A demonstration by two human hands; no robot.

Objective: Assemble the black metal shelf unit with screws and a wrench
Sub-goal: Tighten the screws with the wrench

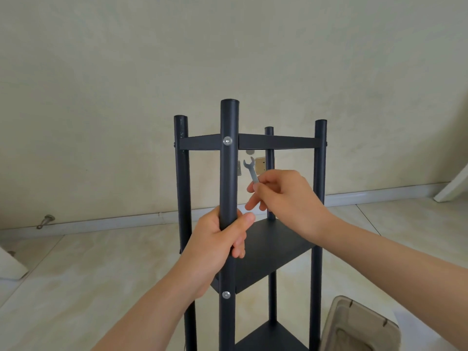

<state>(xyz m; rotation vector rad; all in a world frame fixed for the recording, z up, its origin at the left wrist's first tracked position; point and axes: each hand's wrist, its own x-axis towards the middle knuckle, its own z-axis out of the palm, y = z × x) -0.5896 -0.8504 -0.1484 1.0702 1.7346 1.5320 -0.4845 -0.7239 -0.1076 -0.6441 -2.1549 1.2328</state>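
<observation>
wrench in r hand, clear of post

Appearing to be a room in a home: plain cream plastered wall meeting glossy pale marble-patterned floor tiles along a low white skirting strip, a beige square socket plate sitting low on that wall, a translucent grey plastic storage box standing on the tiles.

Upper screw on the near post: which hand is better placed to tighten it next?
Probably right: the right hand pinches the wrench near the upper screw, while the left hand grips the near post, steadying it.
</observation>
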